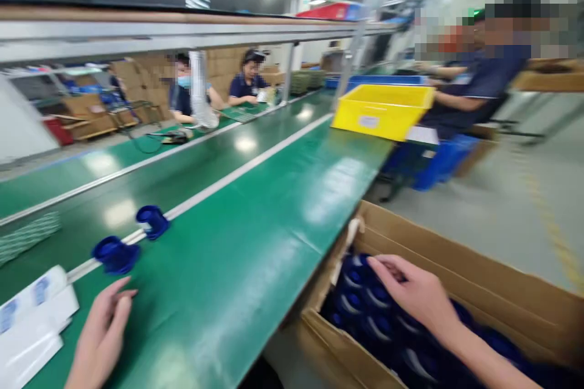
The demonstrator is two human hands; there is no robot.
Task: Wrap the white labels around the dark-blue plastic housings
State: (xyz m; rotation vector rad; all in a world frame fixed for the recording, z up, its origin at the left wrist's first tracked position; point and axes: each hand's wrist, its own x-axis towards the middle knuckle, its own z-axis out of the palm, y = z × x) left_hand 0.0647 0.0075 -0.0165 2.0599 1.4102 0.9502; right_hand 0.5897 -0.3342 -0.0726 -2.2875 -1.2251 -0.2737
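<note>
My left hand (101,331) is over the green bench at the lower left, thumb and forefinger slightly apart, holding nothing. Just beyond its fingertips, two dark blue plastic parts with round hollow necks and wide flanges stand on the bench: the nearer blue part (115,255) and the farther blue part (152,222). My right hand (413,295) reaches into an open cardboard box (449,246) at the right. Its fingers are curled, the tips against one of several dark blue parts (358,298) packed inside. Blur hides exactly how firm that grip is.
White plastic bags (36,322) with blue print lie left of my left hand. A yellow bin (381,112) stands at the bench's far end, near a seated person (474,85). Two people work across the green bench (255,237). A metal frame crosses above.
</note>
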